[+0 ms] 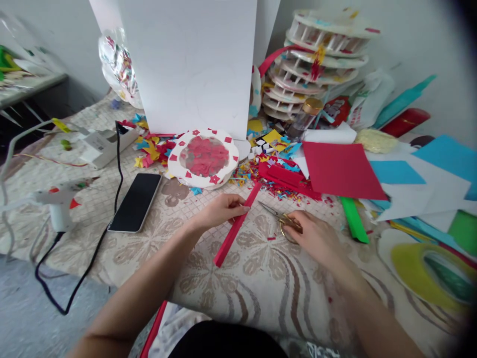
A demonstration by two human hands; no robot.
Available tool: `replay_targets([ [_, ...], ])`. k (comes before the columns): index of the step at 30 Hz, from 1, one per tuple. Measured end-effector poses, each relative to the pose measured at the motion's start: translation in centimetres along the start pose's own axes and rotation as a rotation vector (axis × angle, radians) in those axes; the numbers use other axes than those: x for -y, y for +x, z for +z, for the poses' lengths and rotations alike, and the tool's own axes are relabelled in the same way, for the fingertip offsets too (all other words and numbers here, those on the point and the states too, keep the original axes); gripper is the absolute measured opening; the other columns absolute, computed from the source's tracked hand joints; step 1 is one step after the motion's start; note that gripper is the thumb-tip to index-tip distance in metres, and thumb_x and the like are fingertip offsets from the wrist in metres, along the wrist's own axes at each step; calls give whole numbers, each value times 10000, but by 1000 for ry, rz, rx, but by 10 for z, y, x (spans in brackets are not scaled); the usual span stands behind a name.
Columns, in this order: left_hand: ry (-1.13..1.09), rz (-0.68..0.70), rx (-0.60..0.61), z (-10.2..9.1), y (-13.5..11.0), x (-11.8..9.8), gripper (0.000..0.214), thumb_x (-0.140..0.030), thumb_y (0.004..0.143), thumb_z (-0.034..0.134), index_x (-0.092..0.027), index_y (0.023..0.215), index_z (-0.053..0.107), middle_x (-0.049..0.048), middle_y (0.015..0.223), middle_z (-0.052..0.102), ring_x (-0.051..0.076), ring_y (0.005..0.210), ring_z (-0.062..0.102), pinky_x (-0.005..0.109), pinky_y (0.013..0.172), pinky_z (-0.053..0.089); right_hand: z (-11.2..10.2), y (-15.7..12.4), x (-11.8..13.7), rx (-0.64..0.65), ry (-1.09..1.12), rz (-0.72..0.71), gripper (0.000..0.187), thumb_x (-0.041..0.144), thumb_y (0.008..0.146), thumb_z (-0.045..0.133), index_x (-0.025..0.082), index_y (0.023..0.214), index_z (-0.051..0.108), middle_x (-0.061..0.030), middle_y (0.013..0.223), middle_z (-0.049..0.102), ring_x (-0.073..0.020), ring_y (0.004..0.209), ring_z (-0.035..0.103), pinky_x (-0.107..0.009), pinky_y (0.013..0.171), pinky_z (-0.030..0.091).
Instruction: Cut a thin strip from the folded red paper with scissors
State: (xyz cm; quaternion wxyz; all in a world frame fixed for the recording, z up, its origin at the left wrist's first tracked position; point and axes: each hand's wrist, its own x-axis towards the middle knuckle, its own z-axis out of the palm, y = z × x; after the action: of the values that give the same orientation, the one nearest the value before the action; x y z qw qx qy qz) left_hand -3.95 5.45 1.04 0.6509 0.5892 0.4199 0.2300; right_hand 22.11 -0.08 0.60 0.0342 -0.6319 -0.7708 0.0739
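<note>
Left to right: phone [135, 202] on the patterned mat [261, 278]; left hand [219, 210], fingers pinching a folded red strip [237, 225] mid-length above the mat; right hand [316, 237], fingers closed around scissors [280, 216] lying blades-left; red sheet [341, 170] beyond.

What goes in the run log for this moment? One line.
left hand: holds red strip | right hand: on scissors | phone: left, on mat

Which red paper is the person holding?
The folded red strip, pinched in the left hand. The big red sheet lies flat, untouched, farther back on the right.
</note>
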Motion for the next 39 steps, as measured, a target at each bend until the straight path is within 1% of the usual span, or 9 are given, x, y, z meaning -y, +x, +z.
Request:
replay_targets([
  [5,27,-27,-127,-4,-13,2,232,-369,808,579,-143,783,535,-2,647,592,81,520,554,186,472,436,0,-3,-2,-41,21,-37,89,284,837,581,216,892,568,-18,878,624,-196,787,611,-286,639,423],
  [10,-4,-28,-161,-9,-46,4,251,-397,835,536,-150,874,510,55,733,679,84,475,557,183,430,408,-2,0,-6,-143,76,-103,154,333,872,517,209,851,607,-43,889,616,-209,836,600,-307,685,435],
  [13,-14,-42,-222,-11,-73,5,267,-404,836,534,-150,917,518,27,646,657,94,485,561,190,456,418,-7,3,5,-168,201,-106,168,327,882,497,206,862,612,-36,875,625,-170,742,599,-290,659,439],
  [16,-33,-19,-359,-17,-104,9,305,-409,819,560,-148,977,556,15,669,647,109,560,587,216,535,466,-10,9,31,-76,340,-167,164,291,891,479,206,878,618,-34,854,634,-145,695,588,-268,633,437],
  [22,-81,-62,-751,-47,-171,24,267,-414,776,629,-175,895,623,-6,696,625,100,603,566,190,554,449,-7,33,110,100,454,-428,172,280,899,497,198,825,629,-30,803,636,-141,685,561,-271,649,412],
  [27,-145,-29,-1158,-72,-232,42,226,-407,756,657,-191,810,620,-21,693,654,93,607,559,176,574,440,2,59,198,227,677,-661,144,238,876,548,176,776,632,-12,752,632,-127,689,557,-243,631,408],
  [31,-64,100,-1529,-96,-263,55,180,-368,780,643,-207,862,638,-5,953,706,125,875,619,205,791,460,22,81,282,273,901,-699,54,181,828,581,164,811,630,-14,783,648,-121,695,590,-230,640,438],
  [34,-14,141,-1585,-117,-270,66,188,-354,794,622,-208,912,634,7,1131,670,166,1075,581,268,948,415,43,98,346,357,1039,-616,89,201,808,622,151,879,603,-36,879,664,-139,789,622,-246,727,462],
  [39,-263,184,-1426,-139,-263,79,191,-347,780,625,-189,884,590,40,1156,655,182,1102,580,297,944,445,66,121,427,378,966,-423,292,362,792,657,129,944,569,-77,906,648,-192,836,610,-279,720,462],
])
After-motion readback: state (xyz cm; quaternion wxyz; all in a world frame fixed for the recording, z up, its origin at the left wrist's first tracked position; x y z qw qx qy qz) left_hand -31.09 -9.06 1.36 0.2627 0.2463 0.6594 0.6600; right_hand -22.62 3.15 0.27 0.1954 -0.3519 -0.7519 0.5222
